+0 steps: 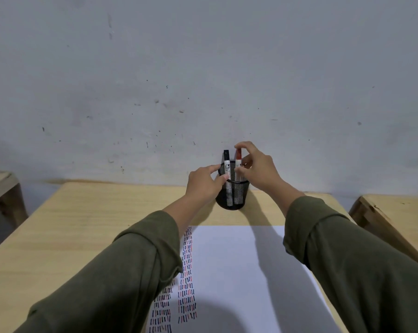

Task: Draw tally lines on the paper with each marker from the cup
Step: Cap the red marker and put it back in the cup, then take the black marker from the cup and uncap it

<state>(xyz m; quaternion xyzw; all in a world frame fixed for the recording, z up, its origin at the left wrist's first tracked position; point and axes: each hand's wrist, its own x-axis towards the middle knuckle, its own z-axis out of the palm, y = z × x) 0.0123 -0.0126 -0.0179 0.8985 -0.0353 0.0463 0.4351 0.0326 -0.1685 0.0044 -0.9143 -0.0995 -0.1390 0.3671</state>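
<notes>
A black mesh cup (232,193) stands on the wooden counter (83,224) close to the grey wall (203,68); the left hand (204,182) grips the cup's left side at the rim; the right hand (257,168) pinches the red-capped marker (238,164) standing in the cup; a black-capped marker (227,164) stands just left of it; nearer than the cup lies white paper (239,272) bearing columns of tally lines (186,280).

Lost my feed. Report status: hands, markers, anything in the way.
Left hand steadying mesh cup. Right hand pinching red-capped marker, marker in cup. Black-capped marker in cup, untouched. Paper partly tallied; nothing blocking.
</notes>
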